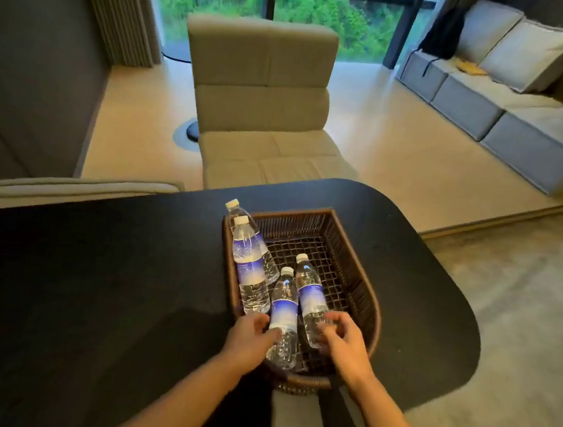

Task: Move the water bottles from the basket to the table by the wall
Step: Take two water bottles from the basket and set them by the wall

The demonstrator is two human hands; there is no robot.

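Both my hands are open: my left hand [250, 332] touches the middle water bottle [284, 311], my right hand [342, 339] the right-side bottle [311, 297]. I think I'm picking them from the wicker basket [353, 272]. Next I squeeze and lift.

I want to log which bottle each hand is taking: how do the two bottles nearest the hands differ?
The middle bottle lies nearer the camera, with the left hand at its left side; the right bottle reaches farther back, with the right hand over its base. Both lie in the basket, caps pointing away, with white caps and blue labels.
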